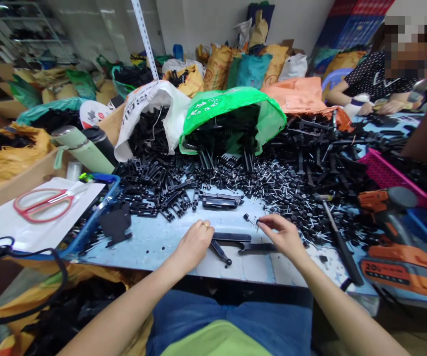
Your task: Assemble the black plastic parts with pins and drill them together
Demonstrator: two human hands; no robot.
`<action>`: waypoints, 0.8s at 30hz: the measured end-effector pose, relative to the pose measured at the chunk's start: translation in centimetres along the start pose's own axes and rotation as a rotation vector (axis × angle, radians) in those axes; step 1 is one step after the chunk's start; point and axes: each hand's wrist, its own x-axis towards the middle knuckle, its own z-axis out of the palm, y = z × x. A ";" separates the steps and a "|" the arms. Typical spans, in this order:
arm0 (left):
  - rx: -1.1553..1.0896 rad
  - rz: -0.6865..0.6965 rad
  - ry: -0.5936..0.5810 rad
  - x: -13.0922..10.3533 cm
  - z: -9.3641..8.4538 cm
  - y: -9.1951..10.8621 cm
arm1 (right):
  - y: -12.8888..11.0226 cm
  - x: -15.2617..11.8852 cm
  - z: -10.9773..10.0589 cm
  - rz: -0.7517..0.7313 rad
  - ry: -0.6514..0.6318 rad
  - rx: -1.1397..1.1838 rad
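Note:
My left hand (195, 246), a ring on one finger, is closed on the left end of a jointed black plastic arm (231, 237). A shorter black piece (220, 253) angles down from that end towards the table edge. My right hand (282, 236) pinches a small black-headed metal pin (258, 222) between thumb and fingertips, just above the table. Beside it lies another black-headed pin (246, 217). Under the right hand's fingers, a second black bar (260, 248) touches or overlaps the first arm. Behind the hands rests a finished-looking folded black part (222, 200).
Loose black-headed pins (282, 185) lie heaped beyond my right hand, black plastic links (154, 183) beyond my left. Green (231, 101) and white (154, 99) sacks spill parts. At right are a black-handled hammer (341, 242) and orange power drill (395, 212); scissors (44, 205) lie left. A co-worker (374, 81) sits far right.

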 end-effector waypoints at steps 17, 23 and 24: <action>-0.117 -0.011 0.381 -1.5 4.3 0.1 | 0.1 -3.8 2.3 -0.344 -0.042 -0.303; -0.164 0.132 0.102 1.8 4.1 4.2 | 2.3 -4.5 2.3 -0.402 -0.136 -0.361; -0.169 0.118 0.068 2.3 4.2 4.7 | 2.7 -4.7 2.3 -0.410 -0.160 -0.383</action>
